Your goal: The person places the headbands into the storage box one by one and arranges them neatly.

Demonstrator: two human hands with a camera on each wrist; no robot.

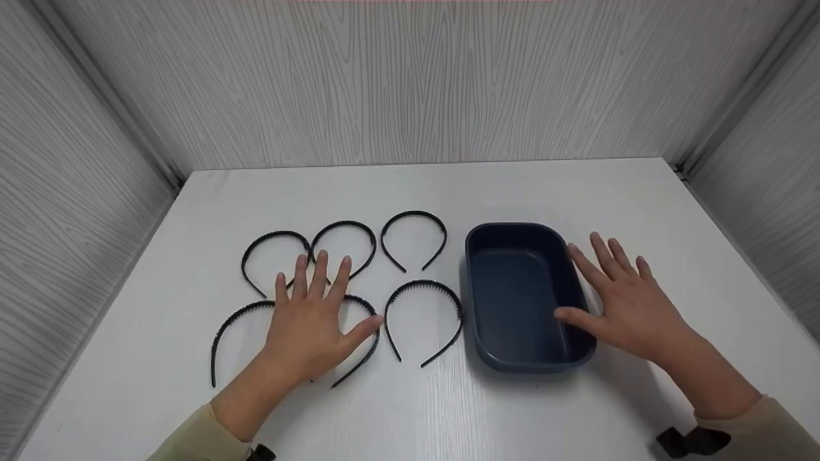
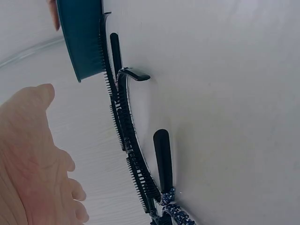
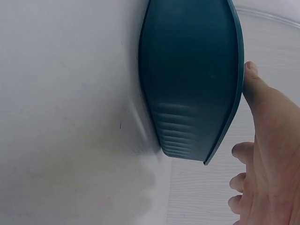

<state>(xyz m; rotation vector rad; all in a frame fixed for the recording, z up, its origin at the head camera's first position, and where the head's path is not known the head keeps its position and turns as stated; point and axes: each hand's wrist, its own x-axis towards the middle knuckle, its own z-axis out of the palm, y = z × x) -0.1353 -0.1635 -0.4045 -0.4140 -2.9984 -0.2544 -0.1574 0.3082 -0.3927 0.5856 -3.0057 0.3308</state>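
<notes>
Several black toothed headbands lie in two rows on the white table, among them a far one (image 1: 415,213) and a near one (image 1: 424,283). My left hand (image 1: 309,333) is spread palm down above the left headbands and hides parts of them. In the left wrist view, a headband (image 2: 136,159) shows its teeth and speckled trim beside that hand. A dark blue rectangular bin (image 1: 522,307) stands to the right of the headbands with nothing in it. My right hand (image 1: 631,310) is spread over the bin's right rim, holding nothing; its thumb overlaps the bin's opening.
The white tabletop (image 1: 448,416) is enclosed by a grey wood-grain back panel (image 1: 423,83) and side panels, the left one (image 1: 70,211) and the right one (image 1: 762,166). The bin's ridged wall (image 3: 187,93) rises from the table in the right wrist view.
</notes>
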